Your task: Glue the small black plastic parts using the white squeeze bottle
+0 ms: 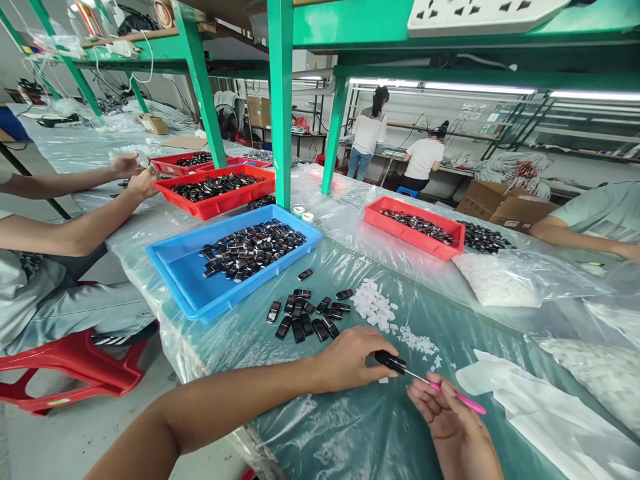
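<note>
My left hand [353, 360] pinches a small black plastic casing [390, 361] between thumb and fingers, above the plastic-covered table. In my right hand [447, 413] is a thin tool with a pink handle [467, 401], perhaps a small screwdriver. Its metal shaft points left and its tip meets the casing's near end; whether it goes inside I cannot tell. Beyond my left hand lies a loose group of black casings [305, 320]. White flat pieces [373, 305] form a pile to their right, with smaller white bits [417, 341] scattered beside it.
A blue tray [200, 293] of black casings stands to the left; red trays [210, 208] sit behind it. Another red tray [413, 233] and white-filled bags [500, 280] are right. Green frame posts [280, 107] rise ahead. A co-worker's hands [135, 177] work at left; a person's arm [580, 237] rests right.
</note>
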Demonstrator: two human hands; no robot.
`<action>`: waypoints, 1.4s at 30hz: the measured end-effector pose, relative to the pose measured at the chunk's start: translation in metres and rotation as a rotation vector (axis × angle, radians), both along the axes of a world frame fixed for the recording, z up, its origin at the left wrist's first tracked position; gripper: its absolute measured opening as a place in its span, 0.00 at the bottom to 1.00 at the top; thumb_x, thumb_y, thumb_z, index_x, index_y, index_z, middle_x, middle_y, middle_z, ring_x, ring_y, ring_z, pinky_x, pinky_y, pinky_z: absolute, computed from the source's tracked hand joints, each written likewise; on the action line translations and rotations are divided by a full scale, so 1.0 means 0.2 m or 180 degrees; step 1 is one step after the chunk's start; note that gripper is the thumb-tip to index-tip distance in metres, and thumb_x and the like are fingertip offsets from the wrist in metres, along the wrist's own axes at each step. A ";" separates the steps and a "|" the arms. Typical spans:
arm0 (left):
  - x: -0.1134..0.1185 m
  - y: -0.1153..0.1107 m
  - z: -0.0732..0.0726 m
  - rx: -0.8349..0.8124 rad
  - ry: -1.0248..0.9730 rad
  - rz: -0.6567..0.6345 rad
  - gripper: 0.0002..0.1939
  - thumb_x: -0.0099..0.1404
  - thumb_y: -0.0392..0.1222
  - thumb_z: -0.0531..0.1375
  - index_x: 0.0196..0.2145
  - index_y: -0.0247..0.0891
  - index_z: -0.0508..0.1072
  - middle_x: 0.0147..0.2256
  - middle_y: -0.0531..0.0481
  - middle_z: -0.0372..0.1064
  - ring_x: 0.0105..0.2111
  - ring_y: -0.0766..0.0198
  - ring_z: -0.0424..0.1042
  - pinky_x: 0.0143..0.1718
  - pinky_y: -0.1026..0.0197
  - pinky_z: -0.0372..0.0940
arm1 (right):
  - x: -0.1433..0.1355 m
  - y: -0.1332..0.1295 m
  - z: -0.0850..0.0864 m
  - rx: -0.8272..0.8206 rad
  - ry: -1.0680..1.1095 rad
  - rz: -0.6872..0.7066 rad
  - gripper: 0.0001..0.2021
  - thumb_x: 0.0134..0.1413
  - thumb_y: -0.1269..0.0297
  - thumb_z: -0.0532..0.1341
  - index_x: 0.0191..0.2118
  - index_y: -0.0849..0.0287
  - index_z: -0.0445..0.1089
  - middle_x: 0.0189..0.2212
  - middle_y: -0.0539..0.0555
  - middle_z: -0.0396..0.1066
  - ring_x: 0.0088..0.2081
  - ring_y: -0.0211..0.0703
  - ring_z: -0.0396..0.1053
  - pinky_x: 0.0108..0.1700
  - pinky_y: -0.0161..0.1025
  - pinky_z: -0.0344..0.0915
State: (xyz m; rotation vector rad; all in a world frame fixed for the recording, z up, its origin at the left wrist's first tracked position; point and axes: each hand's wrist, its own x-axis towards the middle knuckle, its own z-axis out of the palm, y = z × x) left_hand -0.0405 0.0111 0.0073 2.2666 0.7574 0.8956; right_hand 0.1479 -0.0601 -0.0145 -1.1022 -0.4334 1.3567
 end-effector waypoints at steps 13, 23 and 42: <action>-0.01 -0.02 0.03 -0.0193 0.0078 0.0102 0.18 0.59 0.48 0.60 0.44 0.37 0.67 0.37 0.47 0.70 0.35 0.63 0.69 0.36 0.66 0.62 | -0.01 -0.01 0.02 0.0043 -0.0140 0.0041 0.13 0.45 0.57 0.65 0.36 0.59 0.73 0.30 0.56 0.76 0.37 0.45 0.74 0.49 0.47 0.65; -0.02 -0.02 0.04 -0.0241 0.0217 0.0109 0.18 0.59 0.49 0.59 0.44 0.39 0.63 0.36 0.49 0.67 0.35 0.63 0.67 0.34 0.66 0.60 | -0.03 0.00 0.03 0.0177 -0.0335 -0.0083 0.11 0.42 0.58 0.67 0.32 0.59 0.75 0.31 0.55 0.76 0.35 0.47 0.74 0.48 0.49 0.65; -0.01 -0.02 0.05 -0.0275 0.0272 0.0074 0.18 0.60 0.49 0.60 0.44 0.39 0.62 0.36 0.49 0.67 0.33 0.64 0.67 0.33 0.67 0.60 | -0.04 -0.01 0.05 0.0224 -0.0481 -0.0111 0.11 0.42 0.57 0.67 0.32 0.58 0.76 0.31 0.55 0.76 0.35 0.47 0.74 0.49 0.50 0.65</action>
